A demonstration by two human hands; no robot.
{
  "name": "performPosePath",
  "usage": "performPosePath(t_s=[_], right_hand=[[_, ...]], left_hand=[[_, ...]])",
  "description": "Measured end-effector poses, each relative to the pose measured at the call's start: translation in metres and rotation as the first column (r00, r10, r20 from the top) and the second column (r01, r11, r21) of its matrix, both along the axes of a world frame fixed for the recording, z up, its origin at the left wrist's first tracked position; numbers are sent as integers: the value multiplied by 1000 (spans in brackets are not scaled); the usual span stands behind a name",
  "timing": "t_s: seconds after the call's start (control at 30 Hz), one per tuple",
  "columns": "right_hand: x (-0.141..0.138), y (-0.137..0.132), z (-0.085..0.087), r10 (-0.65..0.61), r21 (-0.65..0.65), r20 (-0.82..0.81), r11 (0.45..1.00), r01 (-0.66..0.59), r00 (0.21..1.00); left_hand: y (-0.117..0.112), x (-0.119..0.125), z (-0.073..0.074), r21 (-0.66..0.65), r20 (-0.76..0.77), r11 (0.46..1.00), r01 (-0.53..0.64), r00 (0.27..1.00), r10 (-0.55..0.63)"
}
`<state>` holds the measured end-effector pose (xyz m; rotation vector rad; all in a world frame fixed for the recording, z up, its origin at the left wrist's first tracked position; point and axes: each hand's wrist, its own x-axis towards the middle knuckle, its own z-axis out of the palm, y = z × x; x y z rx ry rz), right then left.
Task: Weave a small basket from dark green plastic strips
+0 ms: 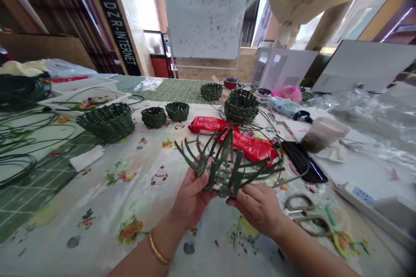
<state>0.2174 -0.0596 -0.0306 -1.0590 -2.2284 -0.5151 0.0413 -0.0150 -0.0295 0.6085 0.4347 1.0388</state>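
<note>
I hold a half-woven green basket (224, 166) above the flowered tablecloth, its loose flat strips fanning upward and outward. My left hand (191, 197), with a gold bangle on the wrist, grips its left side with thumb and fingers closed on the strips. On the basket's lower right edge, my right hand (258, 207) is pinched shut. A thin green cord runs from the weave off to the right.
Finished green baskets stand behind: a large one (107, 122), two small ones (154, 117) (177, 111), and a taller one (241, 106). Red packets (250, 145), a black phone (303, 161), scissors (307, 216) and a power strip (367, 197) lie right. Coils of green cord (19, 147) lie left.
</note>
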Motion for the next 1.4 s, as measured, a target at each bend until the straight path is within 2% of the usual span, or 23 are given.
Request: performPosePath(t_s=[0.07,0.23,0.43,0.53,0.67,0.77,0.83,0.9,0.93,1.03,1.07,1.13,1.3,1.33,1.4], right_hand=[[1,-1,1,13,-26,1,1000,-13,1000],[4,-6,3,47,-37,-39,998,-48,998],[7,-4,4,167,0,-212,985,-171,963],[7,-2,3,139,-45,-237,987,-154,962],[7,-1,2,84,-104,-166,989,-102,983],[8,-1,2,88,-166,-139,980,-111,986],[9,-1,2,84,-219,-183,968,-124,980],[10,-2,3,34,-349,-240,929,-120,970],[11,-2,4,-6,-443,-270,889,-119,963],[12,-4,6,-105,-683,-358,707,-183,928],[13,-5,6,-125,-716,-399,661,-224,909],[12,-6,7,-150,-741,-472,601,-299,869],[7,-7,6,-244,-789,-531,491,-369,812],[6,-6,5,-252,-793,-526,490,-361,812],[5,-3,3,-243,-784,-514,522,-336,823]], left_hand=[[-1,0,0,-3,9,1000,-31,999,31],[-4,0,6,73,-5,997,-11,1000,12],[-3,-2,5,194,-118,976,-100,985,125],[-1,-3,5,202,-134,973,-114,981,143],[1,-3,6,238,-148,965,-110,978,148],[1,-4,4,292,-182,951,-106,970,164],[0,-5,3,306,-189,944,-120,965,184],[-1,-6,3,267,-175,954,-139,966,190],[-2,-6,3,233,-165,962,-143,969,184],[-4,-5,6,128,-132,984,-120,982,137],[-5,-5,7,102,-115,989,-110,986,121],[-4,-4,8,60,-81,994,-87,992,92],[0,-4,5,36,-26,999,-31,999,32],[1,-3,4,47,-10,998,-29,1000,29],[2,-2,3,69,4,997,-38,999,38]])
